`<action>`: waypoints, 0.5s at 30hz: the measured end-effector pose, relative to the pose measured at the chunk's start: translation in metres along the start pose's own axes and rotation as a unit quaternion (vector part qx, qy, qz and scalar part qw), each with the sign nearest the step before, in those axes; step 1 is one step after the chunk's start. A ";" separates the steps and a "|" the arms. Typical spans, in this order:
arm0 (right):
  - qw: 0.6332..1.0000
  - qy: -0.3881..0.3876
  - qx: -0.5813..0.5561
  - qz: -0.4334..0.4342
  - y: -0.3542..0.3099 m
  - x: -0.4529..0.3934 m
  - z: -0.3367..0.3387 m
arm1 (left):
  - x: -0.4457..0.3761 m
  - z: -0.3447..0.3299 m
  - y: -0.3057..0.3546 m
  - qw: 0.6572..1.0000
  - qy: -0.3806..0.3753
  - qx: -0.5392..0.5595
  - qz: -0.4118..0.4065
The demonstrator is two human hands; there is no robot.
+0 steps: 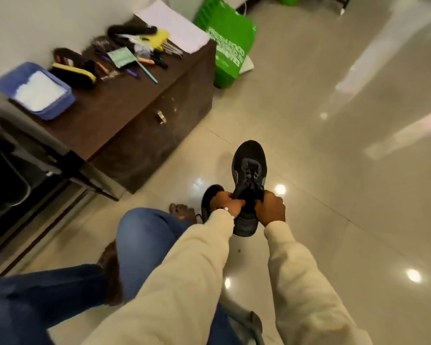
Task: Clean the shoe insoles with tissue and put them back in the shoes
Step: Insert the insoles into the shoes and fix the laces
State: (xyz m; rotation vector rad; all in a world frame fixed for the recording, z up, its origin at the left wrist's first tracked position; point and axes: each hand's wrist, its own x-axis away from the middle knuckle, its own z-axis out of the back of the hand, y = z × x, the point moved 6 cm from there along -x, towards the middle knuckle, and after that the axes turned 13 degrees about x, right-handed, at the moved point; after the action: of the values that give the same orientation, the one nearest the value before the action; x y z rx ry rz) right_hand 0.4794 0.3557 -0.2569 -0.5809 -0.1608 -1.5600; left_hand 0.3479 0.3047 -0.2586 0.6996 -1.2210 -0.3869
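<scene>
A dark grey sneaker (249, 170) is held above the floor, toe pointing away from me. My left hand (228, 202) grips the left edge of its opening and my right hand (270, 207) grips the right edge. A second dark shoe (207, 198) lies on the floor just left of my left hand, mostly hidden behind it. Two black insoles (70, 58) (131, 29) lie on the brown cabinet (139, 125) at upper left, and a blue tissue box (36, 89) with white tissue sits at its near-left corner.
Pens, a black and yellow brush (74, 73), a packet and white paper clutter the cabinet top. A green bag (230, 48) leans beyond the cabinet. My knees in jeans (144, 235) fill the lower left. Glossy tiled floor stretches to the right.
</scene>
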 end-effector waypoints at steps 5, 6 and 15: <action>0.992 -0.070 0.006 -0.109 0.067 -0.025 -0.073 | -0.039 -0.059 -0.072 0.994 -0.028 0.023 0.105; 0.987 -0.090 0.011 -0.129 0.077 -0.030 -0.087 | -0.048 -0.067 -0.082 0.992 -0.034 0.024 0.119; 0.962 -0.183 0.051 -0.196 0.127 -0.070 -0.193 | -0.115 -0.107 -0.187 0.946 -0.036 0.157 0.281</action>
State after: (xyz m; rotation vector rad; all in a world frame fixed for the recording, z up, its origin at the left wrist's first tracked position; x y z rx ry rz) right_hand 0.5494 0.3212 -0.4854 -0.7866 -0.6683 -1.7972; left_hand 0.4301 0.2692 -0.4860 0.5748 -1.5051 0.2649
